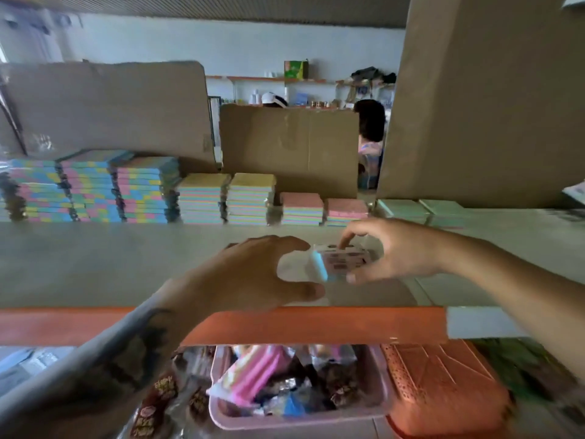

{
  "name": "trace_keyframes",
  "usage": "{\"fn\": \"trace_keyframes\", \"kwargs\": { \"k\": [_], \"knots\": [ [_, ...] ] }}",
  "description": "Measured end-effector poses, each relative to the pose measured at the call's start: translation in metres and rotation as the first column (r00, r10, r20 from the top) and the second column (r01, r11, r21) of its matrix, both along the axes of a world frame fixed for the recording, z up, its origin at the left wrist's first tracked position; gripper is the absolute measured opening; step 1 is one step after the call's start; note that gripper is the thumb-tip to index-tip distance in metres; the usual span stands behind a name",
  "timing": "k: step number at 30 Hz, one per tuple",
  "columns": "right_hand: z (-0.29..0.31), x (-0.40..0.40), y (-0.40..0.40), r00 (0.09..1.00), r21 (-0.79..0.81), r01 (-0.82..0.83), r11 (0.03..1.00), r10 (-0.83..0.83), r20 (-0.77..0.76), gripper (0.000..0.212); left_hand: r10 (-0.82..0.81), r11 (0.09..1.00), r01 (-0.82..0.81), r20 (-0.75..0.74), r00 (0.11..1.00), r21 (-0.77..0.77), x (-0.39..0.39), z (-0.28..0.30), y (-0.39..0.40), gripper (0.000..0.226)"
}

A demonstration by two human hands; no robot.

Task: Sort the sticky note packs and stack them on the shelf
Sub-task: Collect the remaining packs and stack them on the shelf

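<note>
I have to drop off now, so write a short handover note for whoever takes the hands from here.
Right hand pinches a wrapped sticky note pack over the shelf; left hand open beside it, not gripping.
Done: sorted stacks line the back of the shelf, multicolour at left, pink-topped and green at right.
Left: place this pack on its matching stack. More packs appear to wait in the pink basket below.

Both hands reach forward, left [253,270] spread, right [386,251] pinching.

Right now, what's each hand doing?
Left hand: open, fingers spread beside the sticky note pack.
Right hand: gripping that pack.
</note>
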State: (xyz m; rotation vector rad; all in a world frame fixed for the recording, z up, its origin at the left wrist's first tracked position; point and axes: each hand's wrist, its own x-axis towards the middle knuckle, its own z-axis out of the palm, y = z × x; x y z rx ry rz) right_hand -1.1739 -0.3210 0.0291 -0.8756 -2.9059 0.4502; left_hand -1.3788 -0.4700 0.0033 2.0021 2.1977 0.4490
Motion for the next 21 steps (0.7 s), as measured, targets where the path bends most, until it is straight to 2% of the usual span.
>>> {"fn": "trace_keyframes", "kwargs": {
  "k": [2,7,16,18,21],
  "knots": [
    [-0.009,0.009,0.006,1.000,-0.046,0.019,0.999,-0.019,-0.010,0.050,0.010,1.000,-0.011,0.045,0.999,0.005,0.008,-0.006,0.012,0.082],
    [-0.021,0.015,0.010,0.985,-0.081,-0.035,0.996,0.021,-0.170,0.040,0.014,0.999,-0.019,0.141,0.990,0.033,0.015,-0.013,0.022,0.088],
    [-0.004,0.008,-0.010,0.918,-0.041,-0.152,0.987,0.126,-0.376,0.036,-0.139,0.976,0.049,0.433,0.891,0.212,-0.006,-0.014,0.014,0.066],
    [0.001,0.004,-0.016,0.918,-0.048,-0.165,0.985,0.136,-0.373,0.040,-0.196,0.957,0.057,0.487,0.851,0.285,-0.012,-0.008,0.008,0.066],
    [0.006,-0.005,-0.025,0.947,0.009,-0.162,0.987,0.158,-0.278,0.048,-0.248,0.934,0.048,0.545,0.801,0.355,-0.017,0.000,-0.001,0.070]
  ]
}}
